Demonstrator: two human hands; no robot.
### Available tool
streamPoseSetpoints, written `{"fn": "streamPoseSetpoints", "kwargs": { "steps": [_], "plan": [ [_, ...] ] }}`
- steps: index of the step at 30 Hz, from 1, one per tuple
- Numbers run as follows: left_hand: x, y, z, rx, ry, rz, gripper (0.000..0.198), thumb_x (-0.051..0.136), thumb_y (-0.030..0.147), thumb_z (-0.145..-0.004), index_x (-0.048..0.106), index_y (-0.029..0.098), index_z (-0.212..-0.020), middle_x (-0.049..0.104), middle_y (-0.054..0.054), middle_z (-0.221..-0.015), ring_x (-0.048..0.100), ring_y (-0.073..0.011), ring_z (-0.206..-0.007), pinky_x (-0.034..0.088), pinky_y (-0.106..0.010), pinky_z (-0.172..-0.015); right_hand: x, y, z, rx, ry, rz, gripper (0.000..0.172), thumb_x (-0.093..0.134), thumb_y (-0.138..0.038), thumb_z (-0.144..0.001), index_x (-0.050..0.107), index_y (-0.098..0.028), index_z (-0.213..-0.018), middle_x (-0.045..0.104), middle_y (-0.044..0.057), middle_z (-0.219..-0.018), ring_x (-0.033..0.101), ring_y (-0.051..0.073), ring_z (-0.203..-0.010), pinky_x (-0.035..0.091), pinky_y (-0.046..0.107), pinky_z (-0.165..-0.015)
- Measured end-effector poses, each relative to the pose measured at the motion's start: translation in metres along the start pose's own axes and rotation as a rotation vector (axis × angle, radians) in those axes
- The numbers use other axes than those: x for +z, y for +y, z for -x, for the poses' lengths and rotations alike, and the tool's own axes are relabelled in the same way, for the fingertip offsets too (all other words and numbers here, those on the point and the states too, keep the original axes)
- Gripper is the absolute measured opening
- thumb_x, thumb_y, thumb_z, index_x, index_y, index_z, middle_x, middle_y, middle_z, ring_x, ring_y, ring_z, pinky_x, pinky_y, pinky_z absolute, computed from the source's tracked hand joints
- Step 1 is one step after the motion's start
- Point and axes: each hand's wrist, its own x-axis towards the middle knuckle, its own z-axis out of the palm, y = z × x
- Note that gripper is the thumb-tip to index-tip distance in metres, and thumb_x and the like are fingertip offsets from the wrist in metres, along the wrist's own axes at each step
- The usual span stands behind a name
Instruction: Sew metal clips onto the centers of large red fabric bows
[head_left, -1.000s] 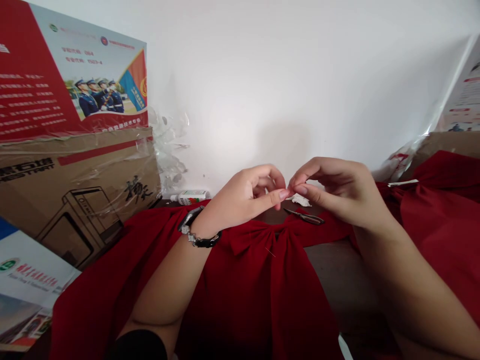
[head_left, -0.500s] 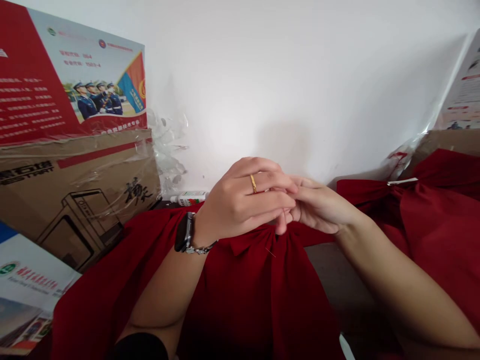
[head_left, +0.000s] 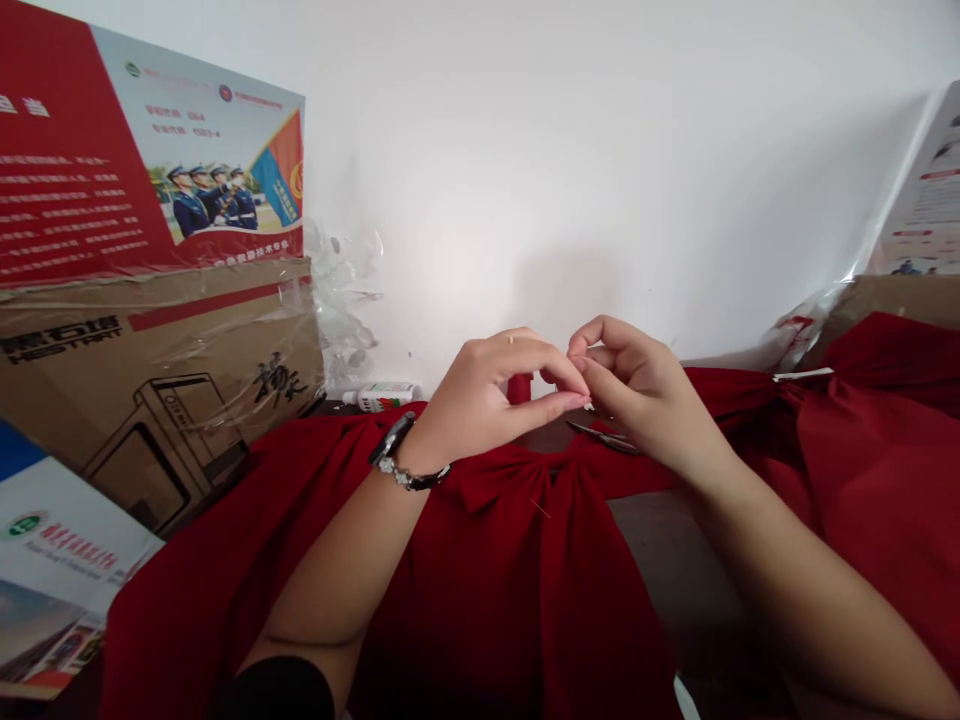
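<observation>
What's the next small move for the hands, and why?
Probably the right hand should reach down for the scissors. Its fingertips meet the left hand above the red cloth, pinching something too fine to make out, and the scissors lie just below, the nearest tool.

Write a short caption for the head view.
Left hand and right hand meet above gathered red fabric.

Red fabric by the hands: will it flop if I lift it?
Probably very floppy: the red fabric falls in soft, deep folds. It looks light and thin, judging by its drape. The gathered pinch beside the scissors may hold briefly, but likely slackens once released.
</observation>
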Motion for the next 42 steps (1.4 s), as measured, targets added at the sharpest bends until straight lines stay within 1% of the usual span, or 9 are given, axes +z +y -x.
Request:
{"fn": "streamPoseSetpoints", "kwargs": {
  "steps": [5,9,16,19,26,30,35,38,42],
  "plan": [
    [0.004,-0.013,0.0,-0.222,0.11,0.351,0.014,0.071,0.031,-0.077,0.068,0.018,-0.076,0.067,-0.003,-0.075,0.059,-0.0095,-0.063,0.047,-0.023,-0.059,0.007,0.002,0.008,-0.246,0.214,0.368,0.008,0.053,-0.023,-0.088,0.05,-0.02,-0.082,0.047,-0.006,-0.055,0.039,0.006,-0.045,0.031,0.019,-0.044],
    [0.008,-0.014,0.0,-0.358,0.212,0.467,0.019,0.074,0.034,-0.073,0.067,0.017,-0.078,0.068,-0.003,-0.077,0.06,-0.0096,-0.063,0.045,-0.02,-0.053,0.005,0.009,0.009,-0.437,0.329,0.665,0.005,0.055,-0.019,-0.085,0.051,-0.021,-0.082,0.047,-0.006,-0.055,0.038,0.006,-0.045,0.033,0.019,-0.044],
    [0.008,-0.004,0.0,-0.52,0.246,0.604,0.029,0.076,0.036,-0.069,0.062,0.018,-0.086,0.065,0.001,-0.067,0.048,-0.004,-0.046,0.036,-0.018,-0.044,-0.002,0.011,0.007,-0.754,0.365,0.955,0.008,0.057,-0.016,-0.082,0.053,-0.021,-0.079,0.048,-0.006,-0.054,0.04,0.006,-0.044,0.036,0.018,-0.045],
    [0.008,-0.002,-0.001,-0.551,0.254,0.619,0.033,0.078,0.037,-0.067,0.06,0.018,-0.088,0.061,0.004,-0.06,0.044,-0.0031,-0.042,0.033,-0.017,-0.041,-0.002,0.011,0.005,-0.831,0.368,1.02,0.009,0.059,-0.014,-0.082,0.053,-0.021,-0.079,0.05,-0.006,-0.054,0.043,0.006,-0.045,0.036,0.019,-0.046],
    [0.009,-0.004,0.0,-0.587,0.246,0.65,0.036,0.078,0.036,-0.067,0.06,0.016,-0.092,0.061,0.003,-0.06,0.045,-0.0032,-0.044,0.033,-0.016,-0.041,-0.003,0.013,0.004,-0.875,0.396,1.025,0.009,0.062,-0.014,-0.081,0.057,-0.022,-0.079,0.053,-0.006,-0.053,0.045,0.007,-0.044,0.037,0.02,-0.047],
    [0.009,-0.006,0.001,-0.596,0.234,0.657,0.038,0.078,0.037,-0.067,0.062,0.016,-0.095,0.064,0.0,-0.063,0.051,-0.0058,-0.049,0.035,-0.016,-0.042,-0.007,0.016,0.007,-0.796,0.361,1.012,0.004,0.064,-0.02,-0.082,0.063,-0.025,-0.082,0.055,-0.003,-0.053,0.047,0.01,-0.046,0.038,0.025,-0.048],
    [0.007,-0.005,0.003,-0.607,0.201,0.668,0.037,0.075,0.038,-0.07,0.063,0.017,-0.099,0.071,-0.003,-0.075,0.06,-0.009,-0.057,0.04,-0.018,-0.046,-0.012,0.018,0.007,-0.681,0.353,0.935,0.004,0.065,-0.029,-0.082,0.068,-0.027,-0.084,0.052,-0.002,-0.049,0.044,0.012,-0.045,0.036,0.027,-0.048],
    [0.007,-0.003,0.003,-0.616,0.2,0.687,0.038,0.076,0.037,-0.07,0.064,0.018,-0.101,0.073,-0.005,-0.08,0.064,-0.0106,-0.062,0.043,-0.019,-0.049,-0.014,0.017,0.006,-0.653,0.356,0.882,0.005,0.065,-0.029,-0.083,0.068,-0.028,-0.086,0.053,-0.002,-0.051,0.044,0.012,-0.045,0.036,0.028,-0.049],
    [0.009,0.0,0.004,-0.593,0.219,0.684,0.039,0.077,0.034,-0.069,0.062,0.019,-0.102,0.074,-0.004,-0.083,0.064,-0.0101,-0.063,0.046,-0.019,-0.052,-0.014,0.013,0.009,-0.643,0.341,0.846,0.005,0.064,-0.027,-0.082,0.068,-0.029,-0.085,0.054,-0.002,-0.053,0.043,0.011,-0.045,0.036,0.029,-0.049]
  ]
}}
